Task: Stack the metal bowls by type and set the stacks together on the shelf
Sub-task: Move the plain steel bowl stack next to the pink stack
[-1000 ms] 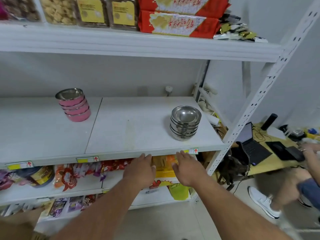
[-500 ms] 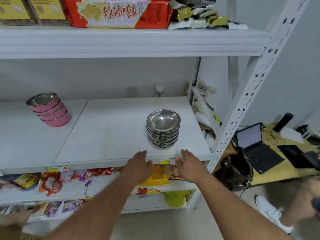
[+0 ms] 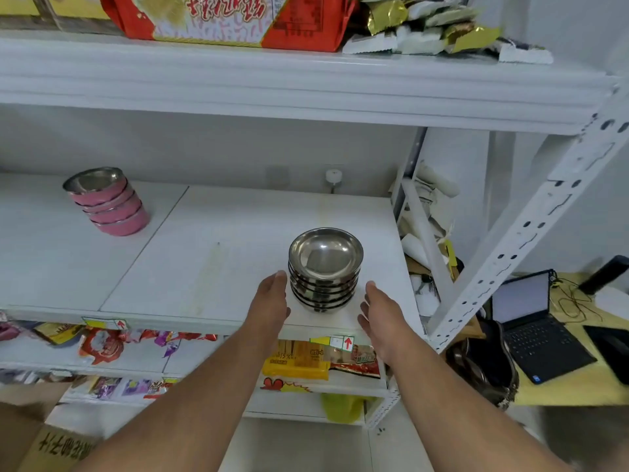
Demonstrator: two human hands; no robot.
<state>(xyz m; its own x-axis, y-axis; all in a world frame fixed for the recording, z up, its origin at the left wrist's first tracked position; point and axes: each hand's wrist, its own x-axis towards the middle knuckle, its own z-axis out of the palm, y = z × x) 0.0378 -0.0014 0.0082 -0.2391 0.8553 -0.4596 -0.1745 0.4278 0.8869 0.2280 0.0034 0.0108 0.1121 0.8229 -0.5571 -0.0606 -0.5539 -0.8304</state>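
A stack of several plain steel bowls [image 3: 325,267] stands near the front right of the white middle shelf [image 3: 204,260]. A stack of several pink-sided metal bowls [image 3: 108,202] sits far off at the back left of the same shelf. My left hand [image 3: 270,301] is open just left of the steel stack, fingertips close to its side. My right hand [image 3: 379,311] is open just right of the stack, a small gap away. Neither hand holds anything.
The upper shelf [image 3: 306,86] overhangs with red snack packs and foil packets. A white perforated upright [image 3: 531,229] slants at the right. Lower shelves hold snack packets [image 3: 299,359]. A laptop [image 3: 537,328] sits on a yellow table at the right; a cardboard box [image 3: 41,437] is at bottom left.
Both hands have risen from below the shelf edge onto the shelf, flanking the steel bowl stack. The view has shifted closer to the shelf.
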